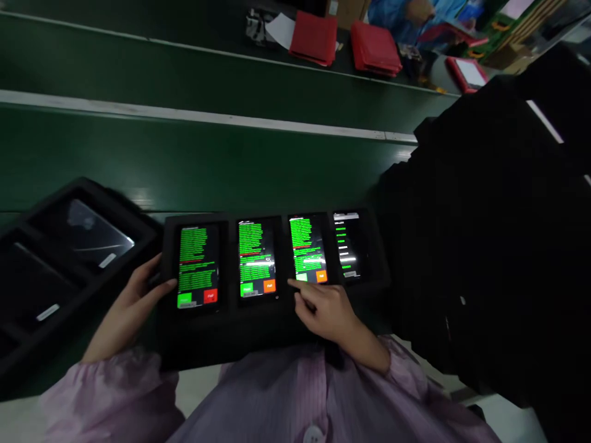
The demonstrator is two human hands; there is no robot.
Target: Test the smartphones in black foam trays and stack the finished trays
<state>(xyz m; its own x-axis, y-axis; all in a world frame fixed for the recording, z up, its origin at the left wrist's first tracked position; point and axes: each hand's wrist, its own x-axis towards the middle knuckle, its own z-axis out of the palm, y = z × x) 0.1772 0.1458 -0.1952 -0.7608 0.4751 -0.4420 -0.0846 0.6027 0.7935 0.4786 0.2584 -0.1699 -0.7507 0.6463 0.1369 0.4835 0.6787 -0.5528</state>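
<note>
A black foam tray point(198, 329) lies in front of me with several smartphones in its slots. My left hand point(132, 301) grips the tray's left edge, thumb on top and fingers down the side. Over the lower left of the third smartphone point(308, 246), my right hand point(327, 307) points with its index finger near the green button; the other fingers are curled and hold nothing. Green text with green and red or orange buttons shows on the first smartphone point(198, 258), the second smartphone point(256, 255) and the third. On the fourth smartphone point(353, 246) there are short text lines.
Another black foam tray point(83, 271) with dark-screened devices sits at an angle on the left. Tall black stacked trays point(471, 234) rise on the right. Beyond the green bench surface point(221, 157), red folders point(314, 38) lie on a far ledge. A person in blue point(392, 12) is behind them.
</note>
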